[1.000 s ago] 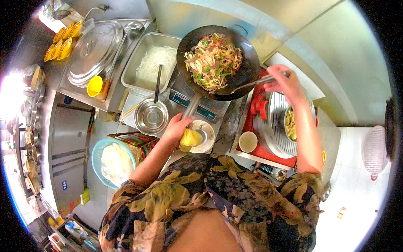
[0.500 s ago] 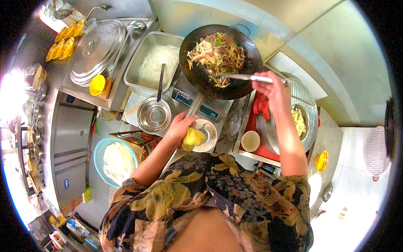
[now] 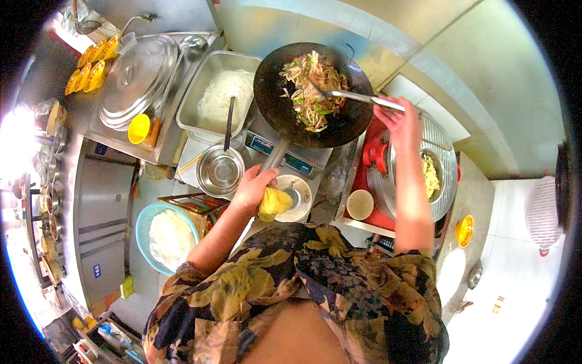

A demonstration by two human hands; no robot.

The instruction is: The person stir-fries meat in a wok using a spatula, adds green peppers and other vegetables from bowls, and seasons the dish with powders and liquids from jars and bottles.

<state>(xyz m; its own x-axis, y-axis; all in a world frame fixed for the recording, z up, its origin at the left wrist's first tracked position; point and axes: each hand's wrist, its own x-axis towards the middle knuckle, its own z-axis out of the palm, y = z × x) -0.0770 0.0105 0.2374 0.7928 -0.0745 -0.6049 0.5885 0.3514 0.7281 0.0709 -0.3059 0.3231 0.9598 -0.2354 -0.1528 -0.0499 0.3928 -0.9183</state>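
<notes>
A dark wok (image 3: 268,100) sits over the cooker ahead of me, holding stir-fried food (image 3: 312,91) with pale strips, brown pieces and green bits. My left hand (image 3: 254,187) is wrapped round the wok's handle (image 3: 277,156), and a yellow cloth (image 3: 274,204) hangs beneath that hand. From the right, my right hand (image 3: 401,121) grips the light handle of a long metal spatula (image 3: 354,95). Its dark head rests in the middle of the food and is partly hidden there.
Left of the wok stand a metal tray of white noodles (image 3: 227,91) and a steel bowl (image 3: 220,171). By my left hand is a white bowl (image 3: 305,207). To the right are a cream cup (image 3: 360,205) and a pot of yellowish strips (image 3: 431,176). A blue basket (image 3: 141,233) sits lower left.
The spatula head has moved away from me, and the food is gathered into a narrower heap. My right hand has shifted slightly right. My left hand keeps hold of the handle.
</notes>
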